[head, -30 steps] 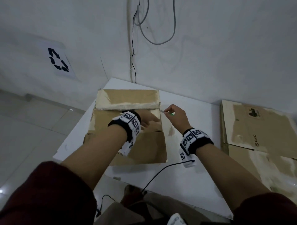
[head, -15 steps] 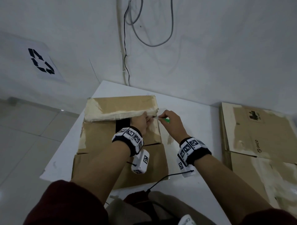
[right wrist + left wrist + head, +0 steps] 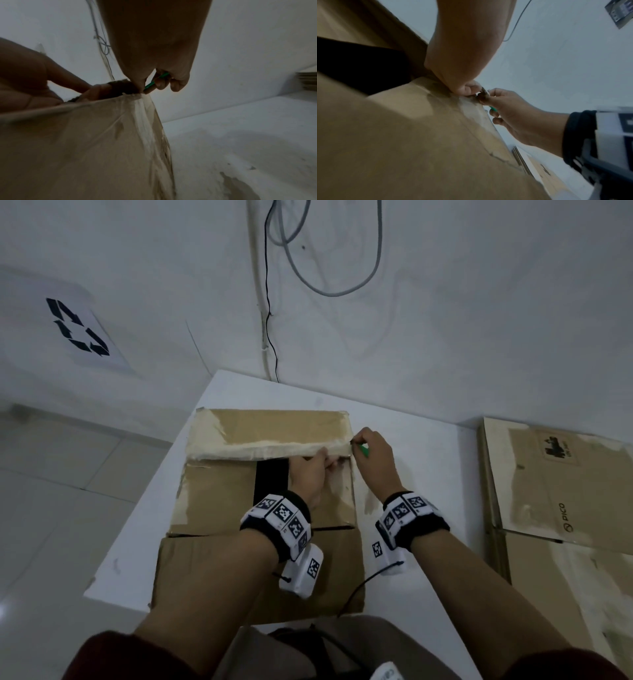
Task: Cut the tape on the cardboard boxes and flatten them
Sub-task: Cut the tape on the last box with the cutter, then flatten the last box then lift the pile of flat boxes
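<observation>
A brown cardboard box stands on the white table with its flaps partly open and a dark gap in the top. Pale tape runs along the edge of the far flap. My left hand reaches under that flap's right end and grips its edge. My right hand holds a small green-handled cutter at the flap's right corner. The cutter's handle shows between the fingers; its blade is hidden at the taped corner.
A stack of flattened cardboard boxes lies on the right, beside the table. Cables hang down the white wall behind. A recycling sign is on the wall at the left. Tiled floor lies left of the table.
My left hand moved forward from the box's top to the far flap's right edge and took hold of it. My right hand brought the cutter to that corner.
</observation>
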Available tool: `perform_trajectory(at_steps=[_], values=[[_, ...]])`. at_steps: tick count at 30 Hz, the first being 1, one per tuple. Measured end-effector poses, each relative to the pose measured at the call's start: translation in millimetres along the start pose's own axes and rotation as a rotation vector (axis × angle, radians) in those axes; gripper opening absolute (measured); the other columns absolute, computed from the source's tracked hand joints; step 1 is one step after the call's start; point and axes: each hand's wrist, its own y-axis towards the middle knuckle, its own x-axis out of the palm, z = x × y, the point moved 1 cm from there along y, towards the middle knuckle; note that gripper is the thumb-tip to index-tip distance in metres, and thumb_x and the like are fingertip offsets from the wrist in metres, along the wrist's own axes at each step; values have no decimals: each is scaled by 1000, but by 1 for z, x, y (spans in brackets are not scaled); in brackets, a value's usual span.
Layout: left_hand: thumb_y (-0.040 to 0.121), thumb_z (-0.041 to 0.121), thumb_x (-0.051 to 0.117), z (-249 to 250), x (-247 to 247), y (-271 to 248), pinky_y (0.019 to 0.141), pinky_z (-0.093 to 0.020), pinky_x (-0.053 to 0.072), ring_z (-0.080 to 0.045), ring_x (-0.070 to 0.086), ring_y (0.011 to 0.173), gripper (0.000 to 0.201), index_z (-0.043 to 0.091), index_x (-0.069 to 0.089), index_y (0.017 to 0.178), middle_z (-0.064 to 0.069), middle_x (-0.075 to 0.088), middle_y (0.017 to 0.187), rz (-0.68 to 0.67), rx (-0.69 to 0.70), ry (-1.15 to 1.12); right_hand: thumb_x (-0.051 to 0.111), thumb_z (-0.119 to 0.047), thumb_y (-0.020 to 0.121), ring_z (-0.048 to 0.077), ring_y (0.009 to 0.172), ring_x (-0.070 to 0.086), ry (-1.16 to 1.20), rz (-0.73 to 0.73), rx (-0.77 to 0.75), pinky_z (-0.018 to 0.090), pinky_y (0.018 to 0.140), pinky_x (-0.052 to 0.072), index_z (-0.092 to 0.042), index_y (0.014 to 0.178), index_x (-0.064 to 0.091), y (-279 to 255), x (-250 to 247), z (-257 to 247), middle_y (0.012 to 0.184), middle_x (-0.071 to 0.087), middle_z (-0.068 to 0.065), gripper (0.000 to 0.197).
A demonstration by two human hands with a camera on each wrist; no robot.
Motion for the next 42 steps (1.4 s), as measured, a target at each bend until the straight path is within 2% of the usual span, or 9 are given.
perform_trajectory(at_steps=[5,12,17,22,25,28,33,37,42], values=[[92,10,62,11,6,0,73,-28,59,-16,70,74,10,3,59,98,-11,69,93,18,118,-157,59,-16,96,15,90,59,153,135,130,22,75,47,-8,93,59,-8,-12,23,96,64,6,9],[89,39,65,35,-3,9,75,-23,56,-21,70,98,48,5,56,123,-11,69,113,-66,201,-32,52,-2,93,35,100,58,-37,49,649,31,76,43,0,122,55,-82,4,106,120,56,26,29],[96,42,54,65,-12,25,74,-20,46,-9,59,86,26,16,55,98,3,62,98,-41,367,82,61,-28,94,36,115,52,-326,46,821,47,98,41,-16,125,59,-100,5,104,129,54,16,33],[91,19,61,90,-49,67,94,-33,39,-27,50,107,28,4,55,113,-13,55,114,191,632,709,57,-15,94,35,112,54,-126,116,533,42,97,43,-14,123,59,-42,-8,61,125,51,18,28],[87,25,61,105,-75,81,104,-46,29,-37,37,124,54,5,40,133,-20,37,136,274,556,1208,56,-10,95,27,108,54,6,116,303,30,93,43,-11,124,57,8,-9,10,124,50,17,28],[82,48,63,114,-99,87,113,-61,13,-37,17,140,78,15,26,143,-15,21,149,251,448,1519,63,-20,93,23,113,50,26,-17,184,38,101,44,-15,132,51,49,1,-33,130,44,13,41],[53,82,67,111,-106,95,111,-66,-1,-39,-12,145,127,22,8,148,-12,2,158,111,174,1703,73,-59,75,31,135,29,-321,-357,265,50,107,36,-24,143,38,74,34,-66,144,33,5,83],[59,70,70,101,-107,98,110,-70,6,-45,-10,143,123,17,3,148,-16,8,154,184,188,1866,72,-84,50,42,148,-10,-674,-460,361,74,108,11,-19,156,-2,59,64,-76,163,-10,9,144],[69,73,59,95,-114,94,106,-72,-10,-51,-24,138,124,14,-14,151,-25,-11,156,189,226,1949,73,-82,49,49,144,-18,-813,-413,338,79,107,6,-20,153,-14,48,75,-75,158,-28,16,150]])
